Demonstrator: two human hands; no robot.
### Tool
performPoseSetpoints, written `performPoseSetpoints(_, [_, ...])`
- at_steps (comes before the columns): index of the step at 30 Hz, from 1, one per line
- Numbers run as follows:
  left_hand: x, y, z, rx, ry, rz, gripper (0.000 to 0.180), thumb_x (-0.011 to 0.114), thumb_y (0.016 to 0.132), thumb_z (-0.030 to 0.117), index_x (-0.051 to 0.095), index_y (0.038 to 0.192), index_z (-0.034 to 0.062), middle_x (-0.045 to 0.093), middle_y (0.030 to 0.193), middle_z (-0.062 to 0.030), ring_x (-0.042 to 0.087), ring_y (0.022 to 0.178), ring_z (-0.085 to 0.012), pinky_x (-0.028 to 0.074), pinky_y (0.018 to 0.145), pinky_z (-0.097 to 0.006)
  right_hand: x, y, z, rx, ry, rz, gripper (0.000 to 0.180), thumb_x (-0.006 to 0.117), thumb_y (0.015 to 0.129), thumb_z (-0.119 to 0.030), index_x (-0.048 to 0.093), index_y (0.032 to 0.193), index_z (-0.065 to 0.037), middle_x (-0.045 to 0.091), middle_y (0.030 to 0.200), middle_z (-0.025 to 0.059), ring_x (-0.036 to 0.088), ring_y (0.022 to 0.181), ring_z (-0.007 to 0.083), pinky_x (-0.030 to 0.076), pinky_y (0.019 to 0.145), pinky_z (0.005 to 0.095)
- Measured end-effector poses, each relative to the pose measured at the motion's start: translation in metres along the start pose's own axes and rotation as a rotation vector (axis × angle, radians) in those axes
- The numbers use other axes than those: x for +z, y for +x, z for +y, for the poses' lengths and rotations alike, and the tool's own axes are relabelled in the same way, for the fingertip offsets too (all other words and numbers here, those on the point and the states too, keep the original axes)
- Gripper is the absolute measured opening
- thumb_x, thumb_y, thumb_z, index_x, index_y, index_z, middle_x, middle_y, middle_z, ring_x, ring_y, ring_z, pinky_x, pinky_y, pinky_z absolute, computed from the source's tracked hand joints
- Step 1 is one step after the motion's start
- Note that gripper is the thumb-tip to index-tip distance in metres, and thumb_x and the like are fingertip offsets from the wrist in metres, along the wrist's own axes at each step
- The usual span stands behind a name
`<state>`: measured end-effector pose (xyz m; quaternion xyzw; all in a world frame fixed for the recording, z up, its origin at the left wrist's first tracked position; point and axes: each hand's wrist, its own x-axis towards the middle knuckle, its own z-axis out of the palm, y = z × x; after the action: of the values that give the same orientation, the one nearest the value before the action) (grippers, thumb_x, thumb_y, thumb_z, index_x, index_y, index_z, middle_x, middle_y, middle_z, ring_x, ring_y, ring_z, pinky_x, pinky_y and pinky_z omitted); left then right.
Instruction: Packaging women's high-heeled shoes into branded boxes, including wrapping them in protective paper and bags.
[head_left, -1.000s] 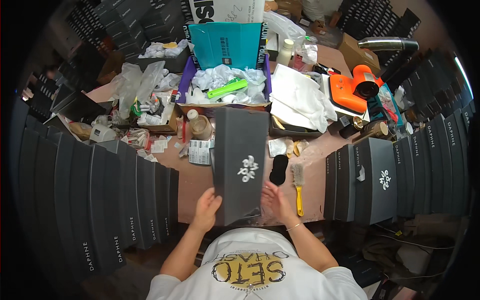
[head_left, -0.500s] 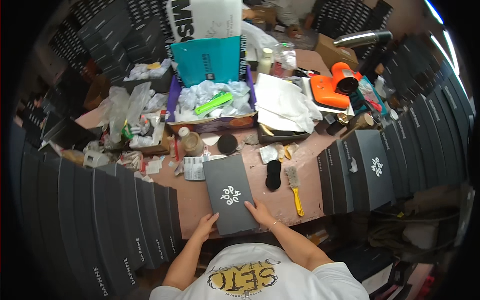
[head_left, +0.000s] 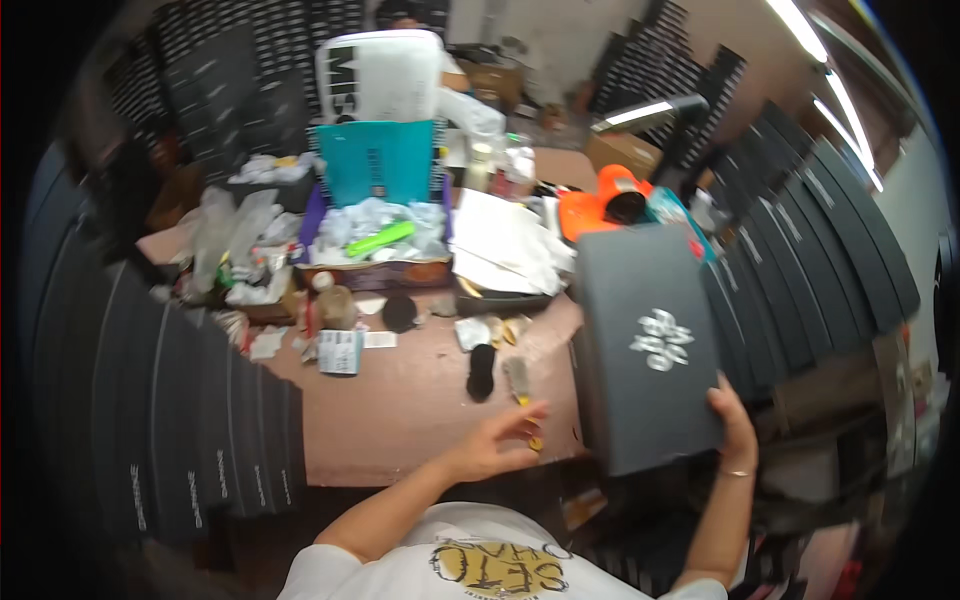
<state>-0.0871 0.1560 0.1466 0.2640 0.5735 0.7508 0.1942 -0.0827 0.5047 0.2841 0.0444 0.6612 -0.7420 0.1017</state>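
A dark grey shoe box point(head_left: 655, 350) with a white emblem on its lid is at the right end of the table. My right hand point(head_left: 735, 425) grips its right edge, thumb on the lid and the other fingers hidden behind it. Over the table front, my left hand point(head_left: 497, 438) is apart from the box, its fingers spread with nothing in them. Just beyond those fingers lies a brush point(head_left: 517, 380) with a yellow handle, partly covered by the hand. Beside the brush sits a black oblong pad point(head_left: 481, 373).
Dark box stacks line the left point(head_left: 170, 400) and right point(head_left: 815, 270). A purple-edged carton point(head_left: 375, 275) of crumpled paper, white sheets point(head_left: 505, 240), an orange device point(head_left: 590, 210), a bottle point(head_left: 335, 305) and a round black tin point(head_left: 400, 314) stand across the table point(head_left: 400, 430).
The shoe box has left the table's middle and is now at the right with my right hand on it. My left hand has let go of it. The view has turned right.
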Motion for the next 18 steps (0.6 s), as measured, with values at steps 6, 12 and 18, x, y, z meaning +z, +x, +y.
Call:
performPoseSetpoints(6, [0.042, -0.039, -0.037, -0.089, 0.19, 0.139, 0.057, 0.065, 0.089, 0.023, 0.042, 0.139, 0.0069, 0.052, 0.123, -0.0102, 0.056, 0.102, -0.0167, 0.047, 0.089, -0.03, -0.101, -0.002, -0.015, -0.49, -1.385, 0.362, 0.047, 0.058, 0.084, -0.007, 0.048, 0.129, 0.006, 0.045, 0.134, 0.0261, 0.046, 0.124, 0.0371, 0.033, 0.105, 0.0397])
performPoseSetpoints(12, [0.037, -0.118, -0.017, -0.079, 0.434, 0.533, 0.048, 0.063, 0.089, 0.022, 0.048, 0.133, 0.005, 0.057, 0.111, -0.0114, 0.06, 0.094, -0.0186, 0.048, 0.086, -0.031, 0.199, -0.003, -0.065, -1.207, -1.078, -0.359, 0.055, 0.064, 0.087, -0.032, 0.048, 0.131, -0.003, 0.044, 0.137, 0.0215, 0.044, 0.127, 0.0376, 0.037, 0.102, 0.0433])
performPoseSetpoints(18, [0.044, -0.205, 0.02, -0.04, 0.648, 0.835, 0.047, 0.062, 0.089, 0.023, 0.049, 0.131, 0.0047, 0.058, 0.105, -0.0135, 0.061, 0.093, -0.022, 0.048, 0.083, -0.034, 0.455, -0.073, -0.13, -2.153, -0.704, -0.742, 0.065, 0.074, 0.072, -0.034, 0.052, 0.131, -0.019, 0.034, 0.143, 0.0218, 0.039, 0.128, 0.0403, 0.037, 0.102, 0.049])
